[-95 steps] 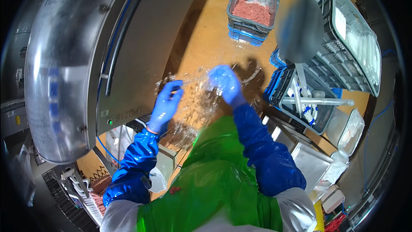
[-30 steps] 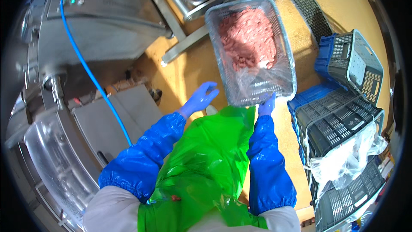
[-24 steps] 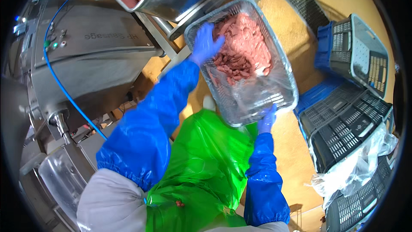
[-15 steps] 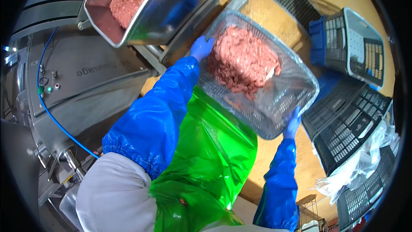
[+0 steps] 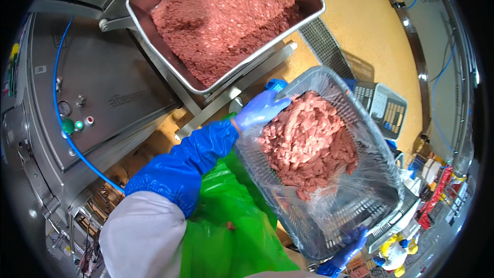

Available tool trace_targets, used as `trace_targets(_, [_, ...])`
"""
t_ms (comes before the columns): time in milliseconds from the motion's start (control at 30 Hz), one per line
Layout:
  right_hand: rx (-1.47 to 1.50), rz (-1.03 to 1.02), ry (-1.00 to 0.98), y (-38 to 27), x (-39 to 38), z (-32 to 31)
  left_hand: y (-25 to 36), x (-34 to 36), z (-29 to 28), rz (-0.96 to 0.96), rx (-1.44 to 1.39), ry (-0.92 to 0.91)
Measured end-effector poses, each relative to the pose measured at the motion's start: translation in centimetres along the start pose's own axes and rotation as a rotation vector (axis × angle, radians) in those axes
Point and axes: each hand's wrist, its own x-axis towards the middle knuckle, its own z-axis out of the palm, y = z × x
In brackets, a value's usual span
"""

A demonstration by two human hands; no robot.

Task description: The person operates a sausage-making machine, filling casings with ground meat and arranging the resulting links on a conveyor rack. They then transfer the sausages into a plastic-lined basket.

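Note:
A grey perforated crate (image 5: 396, 180), lined with a clear plastic bag (image 5: 337, 219), is held up in front of me on a slant. Coarse pink-red ground meat (image 5: 309, 144) lies heaped in its left half. My left hand (image 5: 262, 108), in a blue glove, is closed over the crate's upper left rim, with its fingers over the liner beside the meat. At the lower right end, my right hand (image 5: 352, 247) grips the rim, part of it hidden by the crate wall. A large steel bin (image 5: 206, 91) full of ground meat (image 5: 221, 18) stands just beyond my left hand.
At the left is a steel machine (image 5: 103, 87) with buttons and a blue hose (image 5: 77, 152). Steel rails (image 5: 242, 90) run below the bin. Another crate (image 5: 386, 110) and a floor grate (image 5: 324, 44) lie beyond. A person (image 5: 396, 255) is far off at lower right.
The crate has come closer and turned, its right end swinging down toward me. My right hand went down with it. The view has shifted, showing more of the bin's meat.

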Motion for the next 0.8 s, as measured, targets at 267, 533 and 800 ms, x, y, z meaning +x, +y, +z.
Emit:
trace_targets(267, [0.668,-0.397,-1.031,-32.5,-10.7,12.8,2.6,3.4,-22.1,-0.111,-0.602,-0.015])
trace_targets(533, [0.233,-0.983,-1.015,-51.7,-12.8,35.3,-11.5,6.7,-17.6,0.199,-1.720,0.282])
trace_targets(800, [0.006,-1.223,-1.040,-58.0,-15.6,43.8,-12.2,11.6,-17.1,0.055,-1.759,0.562])
